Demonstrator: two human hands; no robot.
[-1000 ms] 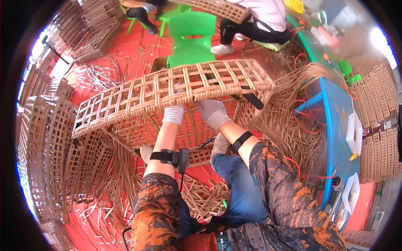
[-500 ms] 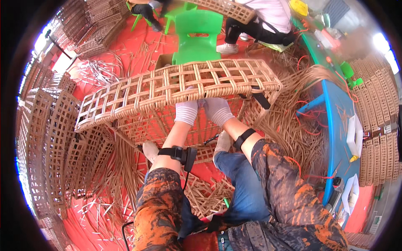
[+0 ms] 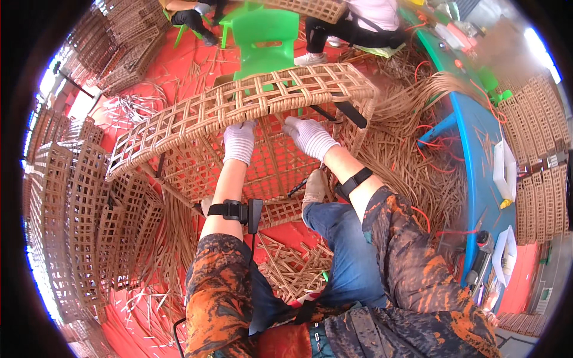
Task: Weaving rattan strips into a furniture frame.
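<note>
A large open-lattice woven rattan basket (image 3: 239,100) stands tilted in front of me, its long braided rim toward me and its left end lower. My left hand (image 3: 239,143), in a white striped glove, is closed at the rim's underside near the middle; its fingertips are partly hidden. My gloved right hand (image 3: 311,137) is a little to the right, just below the rim, fingers stretched leftward with nothing visible in them. A black strip (image 3: 350,113) hangs at the basket's right end. My shoe (image 3: 314,188) is beside the basket's lower part.
Stacked woven panels (image 3: 77,209) line the left, with more panels (image 3: 537,131) at right. Loose strands (image 3: 394,161) lie beside a blue table (image 3: 477,155) bearing a power tool (image 3: 479,262). A green chair (image 3: 265,45) and a seated person (image 3: 358,33) are beyond.
My hands, together under the rim before, are now apart, the left moved left and the right still on the right. The basket has tilted, its right end rising in view and shifting left.
</note>
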